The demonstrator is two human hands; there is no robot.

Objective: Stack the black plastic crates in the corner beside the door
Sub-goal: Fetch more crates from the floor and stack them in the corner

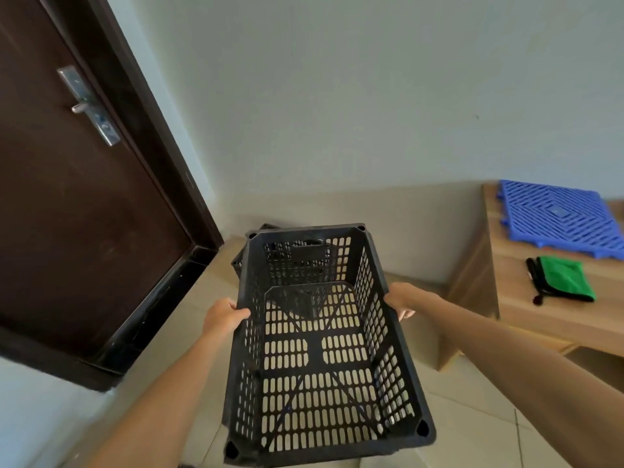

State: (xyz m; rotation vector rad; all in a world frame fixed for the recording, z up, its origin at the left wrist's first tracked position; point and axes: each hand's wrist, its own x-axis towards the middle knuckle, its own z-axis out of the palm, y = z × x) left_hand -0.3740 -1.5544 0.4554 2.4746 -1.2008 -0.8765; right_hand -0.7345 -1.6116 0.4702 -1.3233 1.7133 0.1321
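A black perforated plastic crate (pixel 317 349) hangs in the air in front of me, open side up and empty. My left hand (pixel 223 317) grips its left rim, thumb over the edge. My right hand (pixel 403 298) grips the right rim, fingers under the lip. Beyond its far end, another black crate (pixel 244 256) sits on the floor in the corner, mostly hidden by the held one. The dark brown door (pixel 77 197) stands shut to the left of that corner.
A low wooden bench (pixel 540 315) stands to the right against the wall, carrying a blue plastic grid mat (pixel 557 217) and a green pouch (pixel 564 278). Pale floor tiles (pixel 472 423) lie below. The door's black threshold (pixel 152 305) runs along the left.
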